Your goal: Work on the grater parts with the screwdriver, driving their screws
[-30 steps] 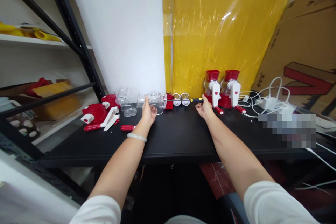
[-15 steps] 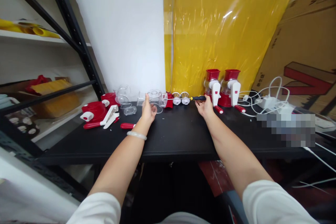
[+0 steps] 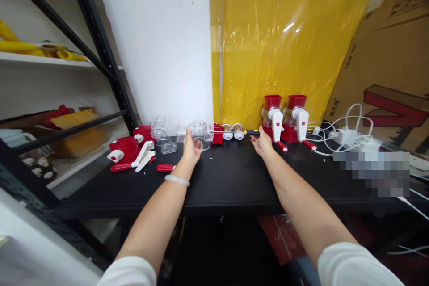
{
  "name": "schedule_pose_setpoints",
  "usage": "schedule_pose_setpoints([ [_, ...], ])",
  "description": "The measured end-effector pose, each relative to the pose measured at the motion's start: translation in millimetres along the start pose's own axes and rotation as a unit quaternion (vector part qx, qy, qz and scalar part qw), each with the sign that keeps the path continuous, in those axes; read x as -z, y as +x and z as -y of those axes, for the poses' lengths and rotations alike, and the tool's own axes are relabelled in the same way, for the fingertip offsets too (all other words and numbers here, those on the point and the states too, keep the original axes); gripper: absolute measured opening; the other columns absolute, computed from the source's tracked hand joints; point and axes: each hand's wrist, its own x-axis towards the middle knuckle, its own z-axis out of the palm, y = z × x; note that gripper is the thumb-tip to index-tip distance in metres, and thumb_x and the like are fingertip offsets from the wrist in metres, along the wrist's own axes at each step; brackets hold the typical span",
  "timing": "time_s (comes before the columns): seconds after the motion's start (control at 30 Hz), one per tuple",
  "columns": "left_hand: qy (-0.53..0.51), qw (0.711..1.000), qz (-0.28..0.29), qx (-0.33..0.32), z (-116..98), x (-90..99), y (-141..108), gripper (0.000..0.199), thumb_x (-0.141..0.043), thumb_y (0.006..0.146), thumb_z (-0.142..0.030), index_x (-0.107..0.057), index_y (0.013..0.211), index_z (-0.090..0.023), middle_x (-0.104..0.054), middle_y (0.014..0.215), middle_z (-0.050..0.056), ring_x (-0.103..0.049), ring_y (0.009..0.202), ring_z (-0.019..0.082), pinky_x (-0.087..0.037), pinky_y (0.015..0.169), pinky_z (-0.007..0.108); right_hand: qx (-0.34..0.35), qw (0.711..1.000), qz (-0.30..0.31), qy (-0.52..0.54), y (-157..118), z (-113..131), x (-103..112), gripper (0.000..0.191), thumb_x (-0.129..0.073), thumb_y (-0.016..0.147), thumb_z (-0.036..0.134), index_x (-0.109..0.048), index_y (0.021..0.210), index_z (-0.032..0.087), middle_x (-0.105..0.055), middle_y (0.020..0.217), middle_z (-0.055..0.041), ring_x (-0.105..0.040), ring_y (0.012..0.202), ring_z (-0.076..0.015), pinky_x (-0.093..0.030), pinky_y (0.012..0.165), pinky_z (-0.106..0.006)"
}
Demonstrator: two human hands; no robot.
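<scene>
The screwdriver handle [image 3: 252, 133] is yellow and black; from it, the plastic housing [image 3: 198, 126] at nine o'clock is clear; the grinders [image 3: 295, 115] at three, red with white cranks [image 3: 302, 132]; the sheeting [image 3: 284, 31] at one, yellow. The tabletop [image 3: 248, 183] at six is black; the far bundle [image 3: 42, 170] at nine, white-spotted black.

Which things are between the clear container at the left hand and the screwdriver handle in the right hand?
In the head view, the screwdriver's thin shaft crosses that stretch, with a red part and two drums behind it.
</scene>
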Motion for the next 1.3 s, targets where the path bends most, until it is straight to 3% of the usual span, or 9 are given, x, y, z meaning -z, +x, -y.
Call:
schedule_pose_setpoints([
  [0.27,-0.003,1.000,0.000,0.003,-1.0,1.4,-1.0,0.063,-0.070,0.064,-0.075,-0.059,0.102,-0.026,-0.049,0.066,-0.006,-0.050,0.049,0.006,-0.046,0.054,0.019,0.018,1.000,0.005,0.008,-3.2,0.4,-2.8,0.033,-0.072,0.084,0.040,-0.046,0.074,0.024,-0.053,0.053,0.0077,-0.052,0.045,-0.0083,-0.047,0.044,-0.016],
  [0.6,-0.008,1.000,-0.002,0.017,-1.8,-0.1,-2.6,0.061,-0.070,0.065,-0.075,-0.058,0.097,-0.025,-0.047,0.061,-0.007,-0.049,0.046,0.005,-0.045,0.053,0.019,0.010,1.000,-0.003,0.014,2.6,0.0,-2.3,0.019,-0.062,0.085,0.025,-0.046,0.076,0.024,-0.053,0.060,0.0085,-0.053,0.049,-0.0075,-0.049,0.047,-0.016],
  [0.8,-0.006,1.000,0.013,0.022,0.1,0.0,-3.6,0.061,-0.072,0.062,-0.074,-0.059,0.097,-0.025,-0.049,0.063,-0.006,-0.050,0.047,0.006,-0.046,0.054,0.019,-0.002,1.000,-0.020,0.008,2.6,-1.8,-2.4,0.026,-0.063,0.087,0.032,-0.042,0.074,0.025,-0.052,0.058,0.0088,-0.052,0.047,-0.0081,-0.048,0.045,-0.017],
  [1.0,-0.013,0.999,0.016,0.030,-0.4,0.3,-4.9,0.061,-0.071,0.063,-0.075,-0.059,0.095,-0.025,-0.049,0.063,-0.006,-0.049,0.046,0.005,-0.044,0.051,0.018,0.028,1.000,-0.010,-0.007,-0.8,-0.7,-0.7,0.037,-0.076,0.080,0.044,-0.044,0.074,0.024,-0.053,0.055,0.0084,-0.053,0.046,-0.0074,-0.047,0.043,-0.015],
  [1.2,-0.024,0.999,0.019,0.015,-1.5,-0.2,-5.4,0.059,-0.069,0.066,-0.074,-0.059,0.096,-0.025,-0.049,0.063,-0.005,-0.049,0.047,0.006,-0.044,0.051,0.019,0.033,0.999,-0.014,-0.026,-0.6,-1.9,5.3,0.044,-0.079,0.077,0.048,-0.042,0.070,0.024,-0.038,0.043,0.0135,-0.031,0.031,-0.0044,-0.025,0.029,-0.014],
  [1.3,-0.019,1.000,0.018,0.014,-0.7,-0.4,-4.8,0.060,-0.069,0.065,-0.075,-0.059,0.097,-0.025,-0.048,0.064,-0.005,-0.048,0.048,0.006,-0.044,0.051,0.018,0.011,1.000,-0.013,-0.013,0.6,-1.4,3.2,0.036,-0.074,0.081,0.041,-0.043,0.074,0.025,-0.041,0.046,0.0129,-0.036,0.034,-0.0055,-0.032,0.033,-0.014],
])
